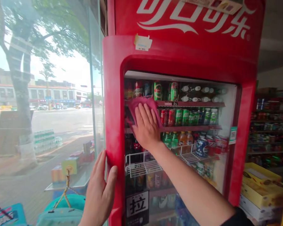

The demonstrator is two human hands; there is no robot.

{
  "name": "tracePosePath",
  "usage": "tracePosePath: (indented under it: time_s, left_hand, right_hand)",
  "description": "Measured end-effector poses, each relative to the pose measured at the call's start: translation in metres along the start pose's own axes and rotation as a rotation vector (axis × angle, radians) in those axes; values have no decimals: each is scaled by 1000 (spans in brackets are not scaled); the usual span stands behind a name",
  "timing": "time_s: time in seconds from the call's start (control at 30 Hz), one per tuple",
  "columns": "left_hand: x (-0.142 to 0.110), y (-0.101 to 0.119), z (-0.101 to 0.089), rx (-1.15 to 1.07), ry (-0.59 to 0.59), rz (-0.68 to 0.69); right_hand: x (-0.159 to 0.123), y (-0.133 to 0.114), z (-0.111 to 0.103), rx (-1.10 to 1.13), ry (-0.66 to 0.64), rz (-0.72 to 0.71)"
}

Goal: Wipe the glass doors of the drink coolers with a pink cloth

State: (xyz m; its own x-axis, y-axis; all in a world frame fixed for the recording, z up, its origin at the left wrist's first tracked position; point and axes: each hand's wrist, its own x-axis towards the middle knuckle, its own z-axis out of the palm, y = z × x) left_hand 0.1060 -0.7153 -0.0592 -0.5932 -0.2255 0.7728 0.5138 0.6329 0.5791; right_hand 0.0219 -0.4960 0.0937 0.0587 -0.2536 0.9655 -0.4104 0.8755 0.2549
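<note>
A pink cloth [132, 105] lies against the glass door of a red drinks fridge [184, 59], at the upper left of the pane. My right hand [146, 125] presses the cloth there with its fingers stretched out, so the cloth's middle is hidden. Lower and to the left, my left hand [100, 188] is held up with straight fingers and the thumb apart. It is empty and close to the fridge's left edge; whether it touches the frame I cannot tell. Behind the glass, cans and bottles fill several shelves.
A clear glass pane [68, 125] stands left of the fridge, with a street and tree beyond. Low at the left is a turquoise container [61, 216] with a rope. Yellow cartons [261, 188] are stacked at the right, before stocked shelves [271, 131].
</note>
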Motion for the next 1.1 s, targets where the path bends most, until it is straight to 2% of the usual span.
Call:
tracePosePath:
  time_s: [0.1, 0.23, 0.37, 0.5, 0.77, 0.87, 0.97, 1.1]
  left_hand:
    - [-12, 1, 7, 85, 38, 159]
    - [-29, 3, 25, 201, 32, 271]
    - [-41, 2, 44, 305, 36, 318]
    - [-40, -4, 55, 358, 17, 289]
    - [-19, -16, 73, 371, -20, 204]
    - [-14, -16, 76, 374, -33, 194]
    - [-13, -13, 74, 372, -30, 204]
    - [-6, -2, 74, 356, 9, 225]
  right_hand:
    - [-47, -11, 10, 62, -144, -116]
    - [-114, -15, 6, 204, -259, -256]
    - [-166, -16, 4, 330, -267, -349]
    - [-190, -12, 15, 387, -260, -368]
    - [-194, 4, 49, 297, -344, -399]
    - [-186, 7, 59, 283, -344, -413]
    - [-155, 13, 66, 270, -333, -413]
    - [-73, 29, 68, 235, -361, -308]
